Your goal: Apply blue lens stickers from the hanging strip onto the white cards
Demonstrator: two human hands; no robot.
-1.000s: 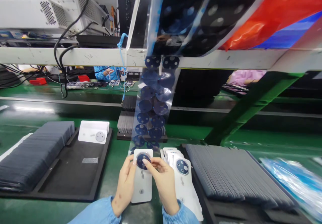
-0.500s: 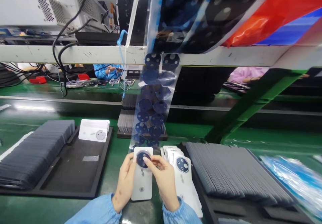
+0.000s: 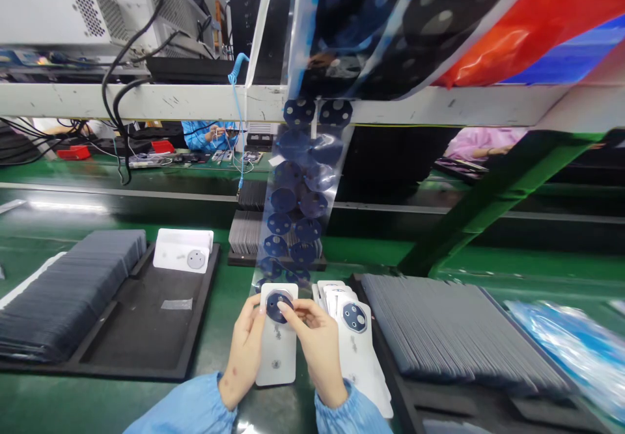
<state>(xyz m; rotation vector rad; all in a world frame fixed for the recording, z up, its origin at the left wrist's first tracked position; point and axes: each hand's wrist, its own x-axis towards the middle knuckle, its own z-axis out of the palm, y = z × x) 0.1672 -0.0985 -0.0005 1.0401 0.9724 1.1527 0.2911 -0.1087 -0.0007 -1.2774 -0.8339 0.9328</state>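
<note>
My left hand grips the left edge of a white phone back cover lying flat on the green bench. My right hand pinches a dark blue round film over the cover's camera ring, fingertips pressed together on it. Just above hangs a clear strip carrying several of the same blue round films. To the right of my hands a fanned stack of white covers lies with one blue film showing on top.
A black tray at left holds a row of dark covers and two white covers. Another tray of grey covers sits at right. A white rail crosses overhead. Other workers sit behind it.
Both hands and the cover stay almost in place; my right fingertips have shifted slightly on the blue film. The view has tilted a little.
</note>
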